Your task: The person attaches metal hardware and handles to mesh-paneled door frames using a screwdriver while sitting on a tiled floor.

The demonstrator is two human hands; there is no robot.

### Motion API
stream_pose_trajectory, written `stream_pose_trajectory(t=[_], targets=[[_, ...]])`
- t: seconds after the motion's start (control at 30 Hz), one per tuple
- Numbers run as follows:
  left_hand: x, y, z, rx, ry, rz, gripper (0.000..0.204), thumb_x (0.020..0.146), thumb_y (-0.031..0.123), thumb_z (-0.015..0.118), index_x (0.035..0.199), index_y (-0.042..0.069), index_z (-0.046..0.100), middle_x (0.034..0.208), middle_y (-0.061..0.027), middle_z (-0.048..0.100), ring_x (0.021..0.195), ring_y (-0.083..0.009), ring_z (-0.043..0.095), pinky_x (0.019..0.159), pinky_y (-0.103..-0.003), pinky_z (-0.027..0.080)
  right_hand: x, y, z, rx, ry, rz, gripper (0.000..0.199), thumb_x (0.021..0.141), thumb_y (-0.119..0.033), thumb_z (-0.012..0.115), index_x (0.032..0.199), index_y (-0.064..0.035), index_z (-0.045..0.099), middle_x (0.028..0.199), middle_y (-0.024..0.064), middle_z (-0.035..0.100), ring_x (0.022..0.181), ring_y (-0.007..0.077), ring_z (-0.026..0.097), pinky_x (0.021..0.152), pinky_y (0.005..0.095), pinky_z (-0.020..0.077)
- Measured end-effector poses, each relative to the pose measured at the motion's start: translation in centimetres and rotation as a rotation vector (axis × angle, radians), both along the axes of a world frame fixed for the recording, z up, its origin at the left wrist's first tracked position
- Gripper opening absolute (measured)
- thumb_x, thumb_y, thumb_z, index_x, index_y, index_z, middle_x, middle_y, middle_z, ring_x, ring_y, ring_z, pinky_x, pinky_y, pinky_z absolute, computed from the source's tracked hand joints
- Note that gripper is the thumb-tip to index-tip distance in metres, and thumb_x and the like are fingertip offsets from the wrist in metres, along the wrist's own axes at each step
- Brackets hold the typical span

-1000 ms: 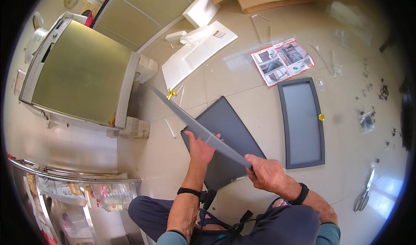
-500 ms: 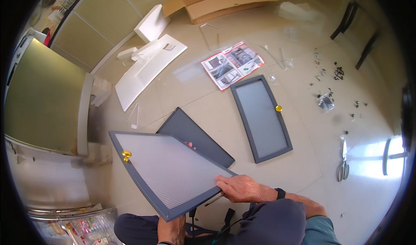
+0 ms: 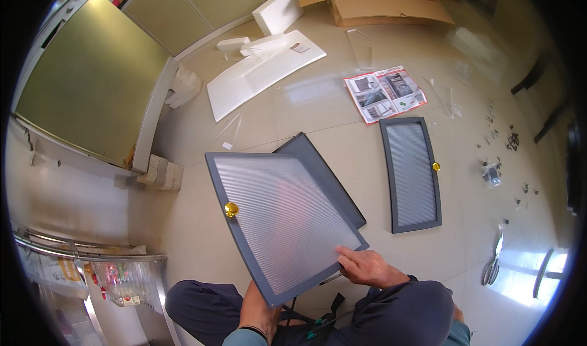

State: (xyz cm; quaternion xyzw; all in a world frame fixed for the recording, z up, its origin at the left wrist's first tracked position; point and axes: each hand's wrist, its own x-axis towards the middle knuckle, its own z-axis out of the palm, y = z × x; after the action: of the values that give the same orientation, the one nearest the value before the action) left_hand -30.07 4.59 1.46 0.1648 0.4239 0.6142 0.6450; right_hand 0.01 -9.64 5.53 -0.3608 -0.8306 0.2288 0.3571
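Note:
A cabinet door panel [image 3: 275, 224], with a grey frame and a ribbed translucent pane, is held tilted over my lap. A round gold knob [image 3: 231, 209] stands on its left frame strip. My right hand [image 3: 370, 268] grips its lower right corner, thumb on the front face and fingers behind. A thin metal rod [image 3: 332, 278] sticks out beneath that hand; its kind is unclear. My left wrist [image 3: 258, 309] passes behind the panel's bottom corner. Only a blurred pink patch shows through the pane there, and the left fingers are hidden. A dark grey flat panel [image 3: 333, 181] lies partly under the door.
A second framed door [image 3: 413, 175] with a gold knob lies to the right. Beyond are a printed leaflet [image 3: 385, 93], white foam [image 3: 266, 65] and a cardboard box [image 3: 391, 11]. Scissors [image 3: 493, 263], a small plastic bag [image 3: 490, 173] and scattered hardware [image 3: 512, 140] lie at the right.
The whole view has swung left, so the floor things appear farther right. The held door has turned to face me more, and the pink patch behind its pane now shows.

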Motion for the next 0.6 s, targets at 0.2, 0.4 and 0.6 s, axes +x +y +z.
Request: stream_pose_trajectory(t=[0.2,0.4,0.6], targets=[[-4.4,-2.4,0.7,0.118,0.008,0.074,0.076,0.097,0.063,0.038,0.142,0.002,0.042,0.134,-0.0172,0.053,0.125,-0.0324,0.051,0.102,-0.044,0.046,-0.2,0.6,-2.2,0.102,-0.085,0.024,0.036,0.081,-0.003,0.064,0.114,0.0024,0.05,0.122,0.0278,0.059,0.067,0.0331,0.066,0.054,0.0402,0.0548],[-8.4,-2.9,5.2,0.27,-0.291,-0.276,0.096,0.09,0.067,0.049,0.149,-0.004,0.023,0.148,-0.018,0.04,0.137,-0.0305,0.037,0.114,-0.043,0.031,-0.5,2.1,-4.9,0.223,-0.167,-0.004,0.036,0.074,-0.002,0.066,0.109,0.0046,0.057,0.121,0.0248,0.061,0.064,0.0257,0.066,0.052,0.0356,0.0536],[-8.4,-2.8,3.8,-0.055,0.156,-0.26,0.065,0.096,0.025,0.063,0.148,0.002,0.031,0.132,-0.0149,0.055,0.119,-0.0266,0.055,0.1,-0.042,0.048,-0.9,2.7,-7.6,0.346,-0.365,-0.114,0.023,0.078,-0.008,0.064,0.098,0.0015,0.062,0.117,0.0195,0.065,0.058,0.0151,0.059,0.051,0.0284,0.0491]])
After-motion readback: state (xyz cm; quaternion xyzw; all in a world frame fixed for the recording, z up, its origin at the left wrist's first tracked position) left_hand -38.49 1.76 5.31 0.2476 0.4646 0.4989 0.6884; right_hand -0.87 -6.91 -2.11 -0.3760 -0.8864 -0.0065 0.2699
